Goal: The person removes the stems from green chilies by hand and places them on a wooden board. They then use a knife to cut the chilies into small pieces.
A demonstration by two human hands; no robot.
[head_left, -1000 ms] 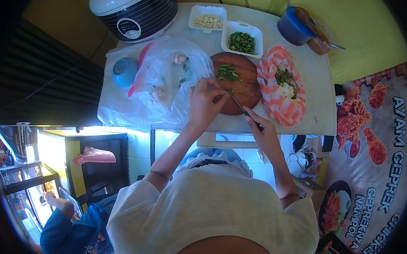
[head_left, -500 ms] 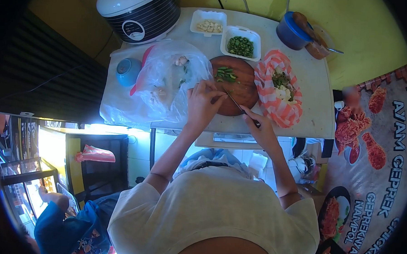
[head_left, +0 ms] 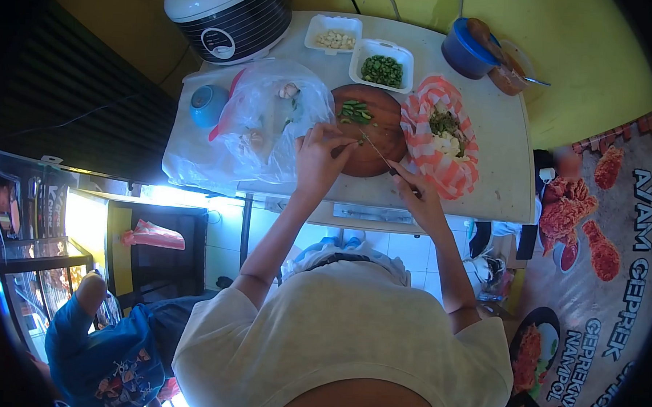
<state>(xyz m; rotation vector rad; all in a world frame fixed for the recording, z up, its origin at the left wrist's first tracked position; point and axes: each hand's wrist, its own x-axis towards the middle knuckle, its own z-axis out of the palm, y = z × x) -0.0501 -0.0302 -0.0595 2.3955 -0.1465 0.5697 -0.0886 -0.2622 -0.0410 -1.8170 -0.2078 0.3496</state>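
Note:
On the round wooden cutting board (head_left: 387, 113) lies a small pile of cut green pieces, probably chili (head_left: 355, 112). My left hand (head_left: 319, 154) is over the board's left edge, fingertips pinched on a small green piece (head_left: 361, 141). My right hand (head_left: 418, 196) grips a knife (head_left: 377, 150) by its dark handle, the blade slanting across the board close to the left fingertips. Behind the board, a white foam box (head_left: 358, 77) holds chopped green pieces. Right of it, a red-and-white striped plastic bag (head_left: 467, 166) lies open with green stems and white bits inside.
A clear plastic bag (head_left: 271, 121) with garlic and a blue cup (head_left: 208, 104) sit at left. Behind are a rice cooker (head_left: 228, 25), a foam box of peeled cloves (head_left: 334, 50) and a blue tub (head_left: 465, 53). Another person (head_left: 119, 347) is at lower left.
The view has shifted slightly. The knife's blade and both hands stay close together over the board. At lower left, the other person's arm has moved.

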